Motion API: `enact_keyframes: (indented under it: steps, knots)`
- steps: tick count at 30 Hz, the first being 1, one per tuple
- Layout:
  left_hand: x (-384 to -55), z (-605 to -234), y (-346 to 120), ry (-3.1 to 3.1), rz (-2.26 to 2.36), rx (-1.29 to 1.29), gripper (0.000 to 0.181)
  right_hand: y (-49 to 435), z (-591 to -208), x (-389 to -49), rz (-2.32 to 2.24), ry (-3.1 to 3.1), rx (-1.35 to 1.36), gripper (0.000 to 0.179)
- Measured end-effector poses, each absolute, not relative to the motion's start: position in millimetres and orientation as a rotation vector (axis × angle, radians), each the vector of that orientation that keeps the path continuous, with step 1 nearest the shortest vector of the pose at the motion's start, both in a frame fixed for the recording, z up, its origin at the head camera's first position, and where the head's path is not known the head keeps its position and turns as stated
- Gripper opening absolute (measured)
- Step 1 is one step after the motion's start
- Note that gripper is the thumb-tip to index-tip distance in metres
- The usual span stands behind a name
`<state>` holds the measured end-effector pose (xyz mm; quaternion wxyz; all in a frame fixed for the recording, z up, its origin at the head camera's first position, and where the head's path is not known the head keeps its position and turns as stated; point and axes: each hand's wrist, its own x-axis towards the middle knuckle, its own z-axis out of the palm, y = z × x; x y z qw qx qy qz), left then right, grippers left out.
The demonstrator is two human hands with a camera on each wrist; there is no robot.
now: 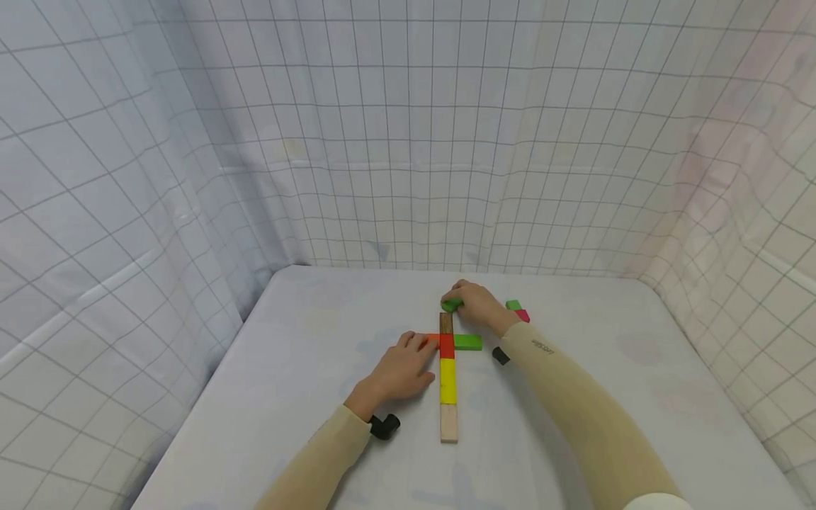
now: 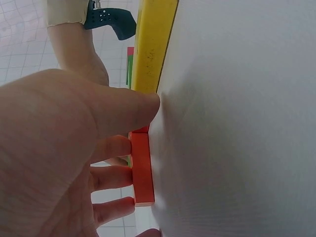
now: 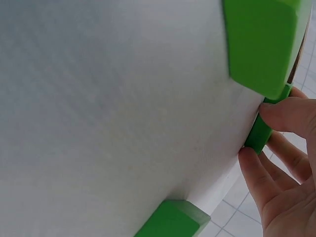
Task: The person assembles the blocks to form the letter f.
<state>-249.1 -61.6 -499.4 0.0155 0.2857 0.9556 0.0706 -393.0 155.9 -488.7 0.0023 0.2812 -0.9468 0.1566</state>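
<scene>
A row of flat blocks lies on the white table [image 1: 306, 368]: brown [image 1: 446, 323], red [image 1: 447, 346], yellow [image 1: 448, 380] and bare wood [image 1: 449, 423]. A green block [image 1: 469, 342] juts right from the red one. My left hand [image 1: 417, 348] lies flat, its straight fingers [image 2: 113, 177] touching an orange block [image 2: 142, 168] at the red one's left side. My right hand [image 1: 460, 299] pinches a small green block [image 1: 452, 305] at the far end of the row; the same green block [image 3: 258, 134] shows between thumb and fingers in the right wrist view.
Behind my right wrist lie another green block [image 1: 513, 305] and a pink-red block [image 1: 523, 315]. Gridded white cloth walls [image 1: 408, 142] close in the table at the back and both sides.
</scene>
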Motion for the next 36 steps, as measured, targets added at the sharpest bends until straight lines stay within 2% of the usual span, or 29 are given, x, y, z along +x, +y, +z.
enact_keyframes:
  steps: [36]
  knots:
    - [-248.4,-495.5,-64.0,2.971,0.217,0.917,0.065,158.7,-488.2,-385.6,0.517,-3.008,0.84,0.043]
